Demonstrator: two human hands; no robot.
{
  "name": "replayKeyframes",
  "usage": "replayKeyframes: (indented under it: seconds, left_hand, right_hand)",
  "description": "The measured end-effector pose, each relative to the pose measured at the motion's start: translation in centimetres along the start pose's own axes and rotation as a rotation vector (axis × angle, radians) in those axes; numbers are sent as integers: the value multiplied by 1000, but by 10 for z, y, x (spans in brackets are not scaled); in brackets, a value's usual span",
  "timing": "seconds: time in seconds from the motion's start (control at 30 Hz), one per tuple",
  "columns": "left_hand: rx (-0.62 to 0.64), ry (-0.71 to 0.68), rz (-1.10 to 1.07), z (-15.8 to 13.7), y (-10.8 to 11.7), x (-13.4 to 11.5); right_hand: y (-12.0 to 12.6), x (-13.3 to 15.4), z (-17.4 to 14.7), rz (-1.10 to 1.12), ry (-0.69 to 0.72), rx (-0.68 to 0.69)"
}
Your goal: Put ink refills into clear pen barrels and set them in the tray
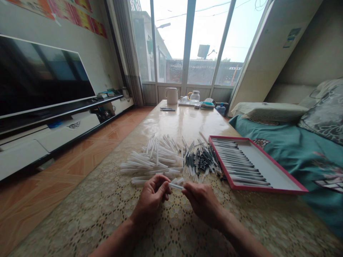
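My left hand (153, 194) pinches one end of a white pen barrel (176, 186) between thumb and fingers. At the barrel's other end, the fingers of my right hand (202, 204) are closed; whether they grip the barrel itself or a small part in it is hidden. Just beyond my hands lies a loose heap of white translucent pen barrels (152, 160). To its right is a pile of thin pen parts with black ends (200, 159), which look like refills. A pink-rimmed box (278, 170) holds a row of pens (241, 164) laid side by side.
A patterned cloth (171, 235) covers the long table. At its far end stand a light jug (171, 96), a glass pitcher (195, 97) and a tissue pack (207, 104). A sofa with a teal cover (270, 134) borders the right side; a television (45, 78) is at left.
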State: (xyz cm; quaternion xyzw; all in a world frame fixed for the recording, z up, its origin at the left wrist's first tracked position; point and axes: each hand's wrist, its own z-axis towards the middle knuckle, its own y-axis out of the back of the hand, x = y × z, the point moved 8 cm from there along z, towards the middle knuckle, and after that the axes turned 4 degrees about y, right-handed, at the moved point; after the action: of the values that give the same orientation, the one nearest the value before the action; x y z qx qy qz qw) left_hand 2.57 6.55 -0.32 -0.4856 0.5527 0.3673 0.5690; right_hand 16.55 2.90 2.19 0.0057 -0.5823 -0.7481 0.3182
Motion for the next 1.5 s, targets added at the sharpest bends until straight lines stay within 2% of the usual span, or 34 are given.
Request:
replayKeyframes:
  seconds: [0.4, 0.7, 0.83, 0.97, 1.07, 1.17, 1.37, 1.5]
  left_hand:
    - [28, -25, 8, -4, -5, -5]
    - [70, -88, 24, -5, -7, -6]
    - [59, -92, 21, -3, -6, -3]
    - [50, -58, 4, 1, -7, 0]
    - [-4, -29, 1, 4, -4, 1]
    - [-57, -15, 7, 6, 0, 0]
    - [-101, -7, 7, 7, 4, 2]
    - [-98, -1, 13, 7, 5, 2]
  right_hand:
    - [-10, -15, 2, 548, -150, 71]
    - [-31, -16, 0, 1016, -289, 253]
    - [-37, -18, -1, 1065, -338, 288]
    - [-27, -18, 4, 894, -276, 230]
    - [-6, -19, 7, 568, -187, 106]
    - [21, -28, 6, 241, -182, -7]
    - [90, -82, -16, -371, -337, -199]
    - [127, -125, -48, -645, -596, -279]
